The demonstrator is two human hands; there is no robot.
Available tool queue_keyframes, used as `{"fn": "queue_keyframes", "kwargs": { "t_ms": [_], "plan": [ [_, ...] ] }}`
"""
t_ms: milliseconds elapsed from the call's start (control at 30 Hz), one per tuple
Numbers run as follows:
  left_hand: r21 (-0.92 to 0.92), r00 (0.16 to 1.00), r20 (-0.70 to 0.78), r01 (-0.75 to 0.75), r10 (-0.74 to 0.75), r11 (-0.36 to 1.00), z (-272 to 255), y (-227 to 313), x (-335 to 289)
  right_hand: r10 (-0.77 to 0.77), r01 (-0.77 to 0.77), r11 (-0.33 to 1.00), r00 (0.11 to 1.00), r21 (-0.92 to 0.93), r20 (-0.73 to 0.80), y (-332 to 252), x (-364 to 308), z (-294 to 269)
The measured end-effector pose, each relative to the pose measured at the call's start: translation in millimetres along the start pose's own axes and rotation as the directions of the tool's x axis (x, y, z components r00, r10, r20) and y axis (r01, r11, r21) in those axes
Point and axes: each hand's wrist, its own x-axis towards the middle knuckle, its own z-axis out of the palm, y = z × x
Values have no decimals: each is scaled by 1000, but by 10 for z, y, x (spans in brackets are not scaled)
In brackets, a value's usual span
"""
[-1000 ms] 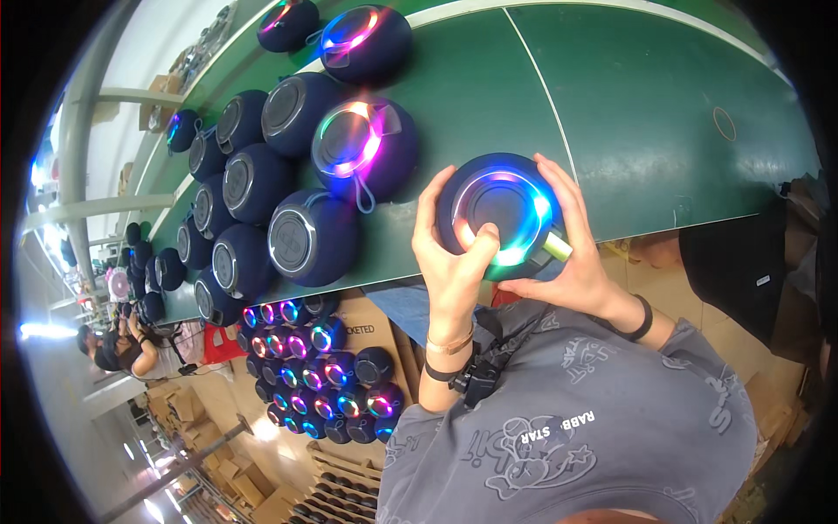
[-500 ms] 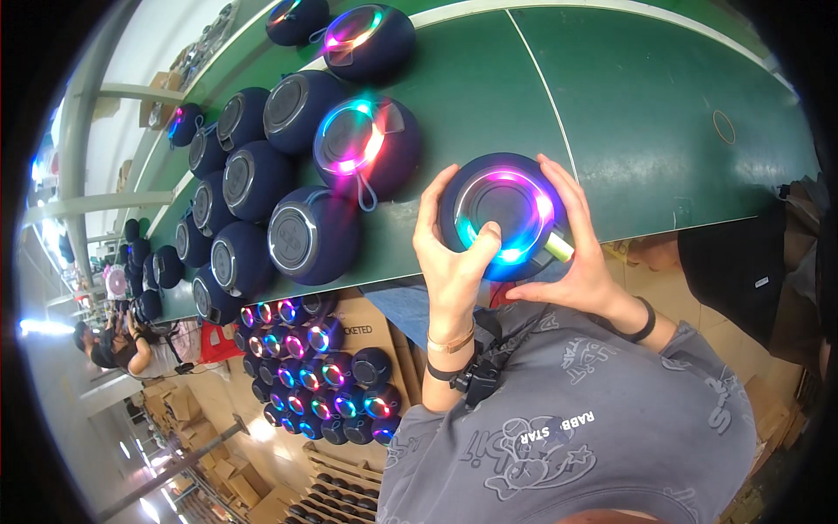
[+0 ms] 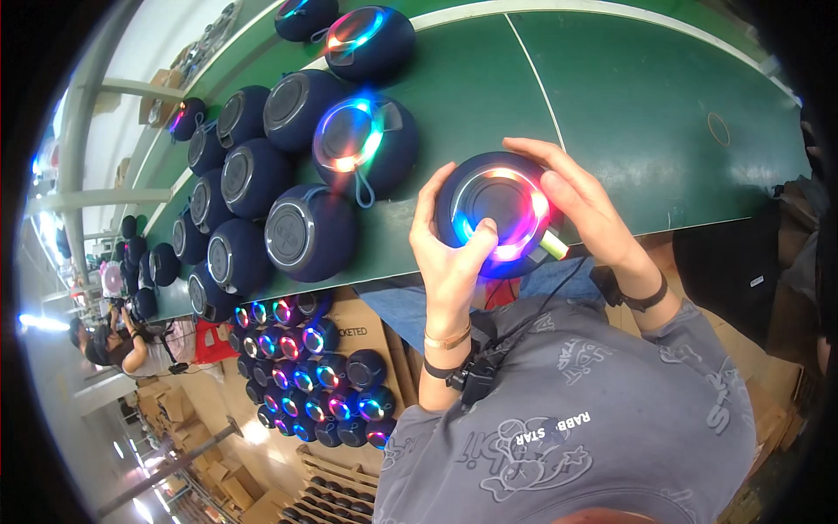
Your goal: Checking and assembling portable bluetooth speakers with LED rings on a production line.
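Observation:
A round dark-blue speaker (image 3: 504, 194) with a glowing ring of coloured lights is held up over the near edge of the green table. My left hand (image 3: 451, 262) wraps its left side, the thumb pressing on the top face inside the ring. My right hand (image 3: 587, 205) grips the far right rim, one finger stretched along the back and another digit on the top edge. At the speaker's lower right side a small pale green and white piece (image 3: 554, 245) sticks out; its kind cannot be made out.
Several matching speakers stand on the green table (image 3: 637, 113) to the left, a lit one (image 3: 362, 144) nearest. Below the table edge, more lit speakers (image 3: 319, 375) sit in rows by a cardboard box (image 3: 365, 316). A rubber band (image 3: 718, 129) lies far right. Another person (image 3: 122, 341) works at far left.
My right hand has moved up the speaker's right side, its thumb leaving the lower edge for the upper rim. The ring's light colours have shifted. My left hand keeps its hold.

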Motion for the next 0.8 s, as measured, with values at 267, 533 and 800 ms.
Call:
{"fn": "queue_keyframes", "kwargs": {
  "t_ms": [267,533,800],
  "plan": [
    [-10,1000,8,27,-27,1000,4,28,8,43,-45,997,999,-55,-33,15,-32,152],
    [134,993,41,-113,108,985,16,-33,-52,110,-111,991,994,68,17,-98,-103,78],
    [317,931,-62,-324,361,891,179,-232,-118,76,-86,988,994,132,76,-103,-192,-20]
  ]
}}
